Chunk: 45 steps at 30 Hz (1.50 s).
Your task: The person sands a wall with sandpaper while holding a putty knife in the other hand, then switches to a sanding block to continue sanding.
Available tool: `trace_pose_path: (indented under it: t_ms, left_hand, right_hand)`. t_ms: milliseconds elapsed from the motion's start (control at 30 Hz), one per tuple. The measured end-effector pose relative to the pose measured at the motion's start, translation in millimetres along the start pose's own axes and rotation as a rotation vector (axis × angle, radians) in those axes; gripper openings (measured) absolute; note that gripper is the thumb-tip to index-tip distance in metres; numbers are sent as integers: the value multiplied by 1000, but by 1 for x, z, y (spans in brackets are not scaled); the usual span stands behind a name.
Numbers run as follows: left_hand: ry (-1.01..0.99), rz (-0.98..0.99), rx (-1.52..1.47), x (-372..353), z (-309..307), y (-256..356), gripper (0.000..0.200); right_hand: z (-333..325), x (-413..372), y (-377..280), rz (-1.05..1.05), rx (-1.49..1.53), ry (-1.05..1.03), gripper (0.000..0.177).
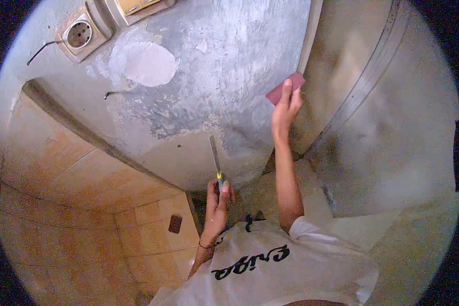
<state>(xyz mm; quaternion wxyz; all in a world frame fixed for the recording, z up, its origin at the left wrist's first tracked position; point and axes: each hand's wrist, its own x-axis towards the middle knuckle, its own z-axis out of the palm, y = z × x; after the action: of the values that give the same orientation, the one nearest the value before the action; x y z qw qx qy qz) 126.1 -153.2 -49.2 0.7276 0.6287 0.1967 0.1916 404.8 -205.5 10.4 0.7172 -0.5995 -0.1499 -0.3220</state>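
Note:
My right hand is raised against the wall, its thumb over a folded piece of reddish sandpaper. The sandpaper lies at the wall's right edge, by the corner strip. Lower down, my left hand is closed around the grey and yellow handle of a narrow metal-bladed tool, whose blade points up in front of the wall. The wall has grey, smeared and flaking patches. A round white filler patch sits at its upper left.
A power socket and a yellowish switch plate are at the top left. Two dark wires or hooks stick out near them. A wall ledge runs down toward orange tiles, where a small dark red block lies. A greyish surface fills the right side.

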Motion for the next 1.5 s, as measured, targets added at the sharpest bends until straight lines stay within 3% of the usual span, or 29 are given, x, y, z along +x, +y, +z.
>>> trace_pose_path:
  t_ms: [67,100,133,200,267,333,400,467,600,633,767,833,867,933,967,1000,1067,1133,1200,1300,1400,1467,1500]
  left_hand:
    - [0,2,10,2,3,0,28]
    - [-8,-1,23,3,5,0,28]
    - [-4,0,23,3,8,-1,28]
    - [51,-29,-39,6,14,-3,29]
    - [75,-19,-26,6,19,3,29]
    - [116,-13,-17,6,21,5,28]
    - [129,-39,4,5,20,4,29]
    - [143,-46,-22,5,20,-1,28]
    - [177,-37,-57,3,17,-9,35]
    - [184,-41,-57,1,17,-6,35]
    - [134,-59,-41,-3,11,-3,25]
    - [134,-47,-74,-5,8,-4,25]
    - [155,-55,-63,-7,6,-2,25]
    - [174,-67,-49,-11,2,4,25]
    - [147,-73,-17,-11,-1,8,25]
    - [120,-80,16,-13,-6,11,25]
    - [100,-68,24,-15,-16,7,26]
    - [91,-53,27,-18,-27,3,27]
    - [89,-41,24,-21,-37,1,29]
    - [101,42,76,-24,-47,5,29]
    - [90,-25,65,-27,-60,6,29]
    - [74,-42,76,-30,-66,10,29]
    - [51,-43,88,-30,-70,10,29]
  right_hand:
    - [1,1,12,-38,-83,40,41]
    - [0,-9,-5,102,-17,-86,40]
    - [3,-18,-8,103,-14,-88,40]
    - [5,-27,-9,-75,-64,-188,39]
    - [4,-23,-7,-73,-122,-148,37]
    - [13,-26,-8,39,-89,1,43]
    - [19,-41,-12,133,-20,-130,42]
    - [26,-49,-7,-127,9,-117,41]
    - [25,-56,-11,50,-42,-121,30]
    - [25,-63,-10,-18,-65,-216,30]
    - [27,-72,-14,-111,32,-258,28]
    - [23,-72,-20,218,-123,-255,25]
    - [29,-78,-21,221,-123,-259,25]
    - [43,-91,-24,-157,32,-293,26]
    - [43,-95,-27,-233,-42,-323,28]
    - [42,-95,-31,-230,-45,-319,28]
    - [39,-94,-35,101,0,-281,29]
    - [49,-101,-28,129,-98,-226,29]
    - [59,-112,-32,-68,-35,-245,32]
    - [58,-107,-51,-9,-67,-192,32]
    - [62,-107,-50,119,-166,-173,31]
    - [72,-117,-71,32,9,-266,32]
    - [78,-115,-68,-225,-55,-209,31]
